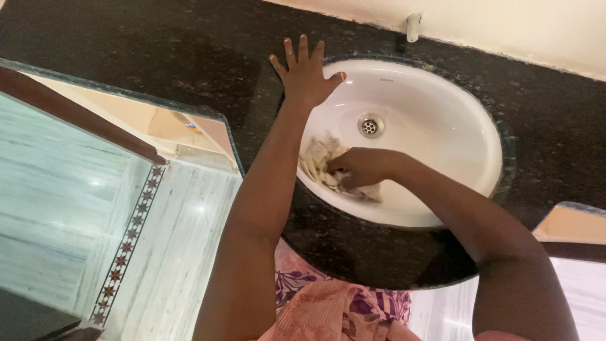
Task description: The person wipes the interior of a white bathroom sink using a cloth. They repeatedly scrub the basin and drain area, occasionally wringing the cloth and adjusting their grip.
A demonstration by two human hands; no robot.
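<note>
the sink sits in the counter; a cloth lies inside it, left of the drain.

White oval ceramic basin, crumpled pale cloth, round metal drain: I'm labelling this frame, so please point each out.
White oval ceramic basin [442,136]: head view, bare inner wall.
Crumpled pale cloth [317,159]: head view, its exposed left folds.
Round metal drain [370,125]: head view, its centre.

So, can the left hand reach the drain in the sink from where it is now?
Probably yes. The left hand rests flat on the sink rim, and the drain lies close beside it with bare basin between. The right hand and cloth sit lower, out of the way.
</note>
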